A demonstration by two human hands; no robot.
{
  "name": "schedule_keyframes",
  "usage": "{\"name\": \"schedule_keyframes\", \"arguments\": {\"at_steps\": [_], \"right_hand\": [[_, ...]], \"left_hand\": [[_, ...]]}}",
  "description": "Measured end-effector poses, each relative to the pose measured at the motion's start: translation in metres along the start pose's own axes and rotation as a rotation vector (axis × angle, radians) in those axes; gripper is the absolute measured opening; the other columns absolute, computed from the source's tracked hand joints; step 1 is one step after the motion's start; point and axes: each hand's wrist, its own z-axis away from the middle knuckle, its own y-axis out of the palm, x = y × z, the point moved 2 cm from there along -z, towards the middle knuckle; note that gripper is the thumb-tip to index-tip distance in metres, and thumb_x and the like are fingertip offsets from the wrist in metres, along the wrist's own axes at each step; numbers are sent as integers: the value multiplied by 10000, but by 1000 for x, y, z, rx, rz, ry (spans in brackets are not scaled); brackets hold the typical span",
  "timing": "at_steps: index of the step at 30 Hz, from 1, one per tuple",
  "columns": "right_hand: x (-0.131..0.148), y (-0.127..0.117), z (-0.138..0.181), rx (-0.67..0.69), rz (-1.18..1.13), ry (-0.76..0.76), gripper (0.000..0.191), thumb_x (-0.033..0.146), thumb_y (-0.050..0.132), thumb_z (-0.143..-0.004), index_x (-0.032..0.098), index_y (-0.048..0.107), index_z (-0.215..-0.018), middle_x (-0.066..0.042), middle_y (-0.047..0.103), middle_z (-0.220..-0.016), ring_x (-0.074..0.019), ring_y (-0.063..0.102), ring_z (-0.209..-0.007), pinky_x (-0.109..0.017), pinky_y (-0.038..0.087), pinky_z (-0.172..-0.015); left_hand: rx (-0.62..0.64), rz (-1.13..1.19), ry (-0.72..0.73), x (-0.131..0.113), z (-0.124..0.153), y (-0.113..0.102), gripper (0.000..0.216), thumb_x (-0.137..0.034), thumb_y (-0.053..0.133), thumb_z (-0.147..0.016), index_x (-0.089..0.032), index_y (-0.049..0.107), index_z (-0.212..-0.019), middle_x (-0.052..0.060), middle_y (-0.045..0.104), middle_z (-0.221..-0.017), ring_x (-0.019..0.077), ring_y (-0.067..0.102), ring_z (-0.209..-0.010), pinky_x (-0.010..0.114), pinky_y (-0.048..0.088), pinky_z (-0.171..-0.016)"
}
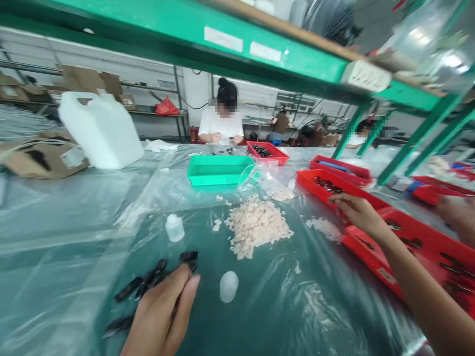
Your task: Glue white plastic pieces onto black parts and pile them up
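Note:
My left hand (161, 311) is low over the table, thumb and fingers closed, with a small black part (192, 267) at the fingertips. Other black parts (128, 289) lie loose on the green mat around it. Over the near edge of a red bin (309, 179) is my right hand (356, 212), its fingers curled together; blur hides what they may hold. Dark metal pieces (328, 185) lie in that bin. Between the hands sits a heap of small whitish pieces (258, 225). A white cap (228, 287) and a small translucent bottle (174, 227) stand near my left hand.
A green tray (220, 180) is beyond the heap. Another red bin (393, 277) with metal pieces lies under my right forearm. A white jug (100, 131) stands at left. A green shelf beam (178, 29) crosses overhead. A co-worker (221, 121) sits opposite; another person's hand (458, 217) is at right.

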Motion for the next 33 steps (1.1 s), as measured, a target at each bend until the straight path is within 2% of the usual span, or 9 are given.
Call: {"name": "schedule_keyframes", "arguments": {"at_steps": [2, 5, 10, 13, 18, 22, 26, 30, 33], "right_hand": [[40, 31, 21, 197, -51, -215, 347, 454, 493, -1074, 170, 675, -1153, -15, 658, -849, -109, 574, -592, -268, 515, -589], [99, 76, 52, 506, -132, -484, 330, 501, 583, -1004, 233, 733, -1125, -62, 721, -994, -166, 655, -742, -309, 539, -687], [138, 142, 91, 799, -213, -589, 424, 441, 742, -907, 316, 655, -1303, -63, 666, -1283, -173, 683, -844, -289, 575, -715], [133, 173, 108, 767, -264, -518, 483, 404, 789, -866, 303, 625, -1308, -82, 600, -1406, -219, 670, -1004, -359, 570, -895], [127, 199, 126, 708, -357, -409, 317, 359, 710, -937, 315, 601, -1231, -45, 674, -1249, -270, 636, -1171, -420, 540, -981], [125, 191, 126, 694, -520, -442, 300, 399, 614, -1014, 368, 558, -1308, -16, 659, -1271, -211, 667, -1155, -345, 582, -966], [122, 169, 122, 504, -481, -557, 418, 341, 586, -1040, 460, 487, -1428, -3, 619, -1363, -187, 664, -1146, -284, 598, -885], [121, 156, 122, 303, -362, -631, 469, 271, 666, -979, 399, 483, -1391, -3, 680, -1251, -166, 691, -988, -265, 591, -818], [123, 156, 122, 269, -386, -739, 404, 185, 638, -974, 327, 520, -1334, -16, 681, -1191, -173, 662, -1072, -273, 565, -875]], "left_hand": [[20, -71, -52, 9, -13, -5, 203, -284, 475, -1062, -257, 542, -872, -63, 527, -628, 151, 556, -489, 278, 452, -522], [35, -209, -142, 29, -27, -12, 197, -238, 497, -1077, -208, 573, -897, -66, 537, -665, 139, 575, -572, 279, 500, -601], [269, -352, -157, 49, -22, 0, 124, -261, 666, -1023, -152, 686, -1078, 32, 721, -1009, 163, 710, -792, 321, 612, -692], [376, -419, -134, 51, -16, 16, 151, -251, 710, -989, -154, 701, -1104, 73, 720, -1167, 238, 719, -1025, 427, 621, -853], [417, -383, -87, 47, -17, 25, 91, -212, 692, -994, -159, 709, -1066, 64, 718, -1155, 259, 688, -1100, 497, 563, -966], [395, -164, -102, 31, -14, 19, 132, -179, 498, -1068, -182, 619, -1120, 32, 686, -943, 213, 683, -850, 376, 571, -762], [348, 93, -171, 7, -6, 16, 242, -264, 287, -1142, -260, 526, -1105, -45, 569, -737, 144, 598, -600, 256, 500, -565], [278, 216, -188, -3, -1, 20, 197, -307, 395, -1131, -330, 570, -1219, -24, 618, -840, 137, 641, -670, 243, 512, -608], [243, 295, -176, -4, 1, 23, 229, -281, 481, -1108, -384, 585, -1284, -15, 668, -937, 126, 688, -698, 220, 536, -598]]}}
